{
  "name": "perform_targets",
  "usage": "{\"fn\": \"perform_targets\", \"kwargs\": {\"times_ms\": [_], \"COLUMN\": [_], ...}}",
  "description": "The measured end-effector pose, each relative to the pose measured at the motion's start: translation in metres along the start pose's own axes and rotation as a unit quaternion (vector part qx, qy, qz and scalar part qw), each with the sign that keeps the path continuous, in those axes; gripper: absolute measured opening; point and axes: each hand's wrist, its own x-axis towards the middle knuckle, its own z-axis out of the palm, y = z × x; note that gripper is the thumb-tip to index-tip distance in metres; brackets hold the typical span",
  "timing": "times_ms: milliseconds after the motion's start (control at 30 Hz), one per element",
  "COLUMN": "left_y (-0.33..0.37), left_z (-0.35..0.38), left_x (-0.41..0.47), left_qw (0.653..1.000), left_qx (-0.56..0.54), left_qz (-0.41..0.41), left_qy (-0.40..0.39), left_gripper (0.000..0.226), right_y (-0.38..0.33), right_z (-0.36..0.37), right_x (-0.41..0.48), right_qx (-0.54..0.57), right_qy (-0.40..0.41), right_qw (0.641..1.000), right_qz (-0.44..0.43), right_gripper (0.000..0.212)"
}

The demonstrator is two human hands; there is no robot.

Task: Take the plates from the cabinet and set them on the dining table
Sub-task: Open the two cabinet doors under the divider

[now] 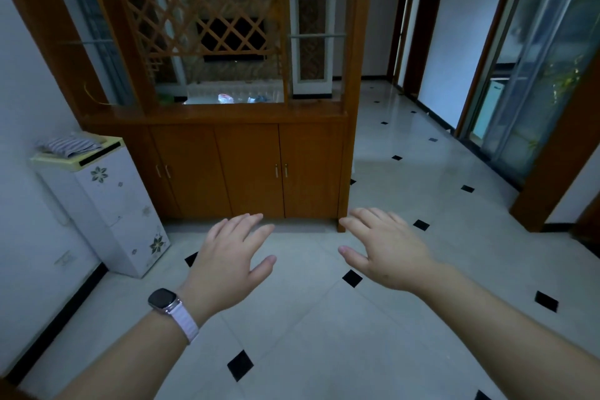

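Both hands [227,265] [386,253] empty, fingers spread, above white tiled floor [324,334] facing wooden cabinet [246,169]

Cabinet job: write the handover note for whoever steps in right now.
Left hand: open, empty, palm down over the floor, watch on its wrist.
Right hand: open, empty, palm down.
Cabinet: straight ahead, all lower doors shut, not yet touched.
Plates: none in sight; presumably behind the doors.
Dining table: not in view.
Done: nothing yet.
Left: step up, open the doors, take the plates out, carry them to the table.
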Motion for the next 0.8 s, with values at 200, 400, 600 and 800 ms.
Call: {"fn": "perform_targets", "kwargs": {"times_ms": [200, 400, 600, 800], "left_y": [-0.081, -0.128, -0.153, -0.162], "left_z": [0.023, 0.043, 0.063, 0.092], "left_x": [0.056, 0.094, 0.120, 0.156], "left_qw": [1.000, 0.999, 0.999, 1.000], "left_qx": [-0.021, -0.035, -0.042, -0.024], "left_qz": [0.012, 0.011, 0.005, 0.001], "left_qy": [0.013, 0.019, 0.024, -0.002], "left_gripper": [0.051, 0.050, 0.046, 0.047], "right_y": [-0.020, -0.031, -0.025, 0.003], "right_z": [0.012, 0.021, 0.032, 0.061], "right_x": [0.087, 0.145, 0.187, 0.225], "right_qx": [-0.007, -0.019, -0.013, 0.009], "right_qy": [-0.001, -0.007, -0.011, -0.023], "right_qw": [1.000, 1.000, 1.000, 1.000], "right_qz": [0.019, 0.020, 0.013, 0.010], "right_gripper": [0.060, 0.060, 0.063, 0.058]}}
